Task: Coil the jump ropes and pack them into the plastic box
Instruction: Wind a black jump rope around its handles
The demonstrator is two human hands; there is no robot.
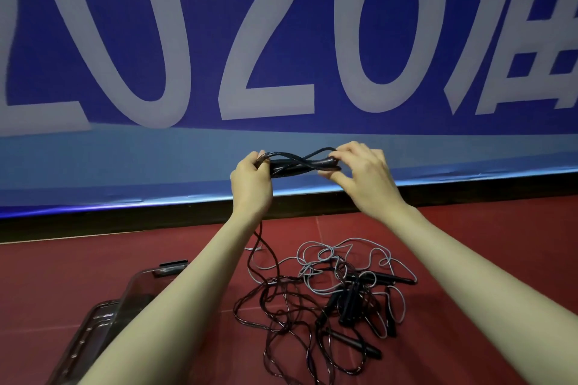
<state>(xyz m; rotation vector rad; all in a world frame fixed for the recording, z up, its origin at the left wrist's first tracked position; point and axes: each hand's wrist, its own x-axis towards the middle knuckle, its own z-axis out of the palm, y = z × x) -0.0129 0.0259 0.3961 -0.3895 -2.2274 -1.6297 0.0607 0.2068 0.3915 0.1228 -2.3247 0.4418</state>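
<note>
I hold a black jump rope (297, 162) up in front of me, folded into loops with its handles bundled together. My left hand (250, 178) grips the left end of the bundle. My right hand (362, 175) pinches the right end. The rope's loose tail (261, 247) hangs from my left hand down to the floor. A tangled pile of black and grey jump ropes (337, 291) with black handles lies on the red floor below. The clear plastic box (137, 287) sits at lower left, partly hidden behind my left forearm.
The box's lid (90, 331) lies beside the box at the lower left. A blue banner (281, 40) with large white characters stands upright just beyond the pile, with a black strip along its foot. Red floor (484, 234) stretches right of the pile.
</note>
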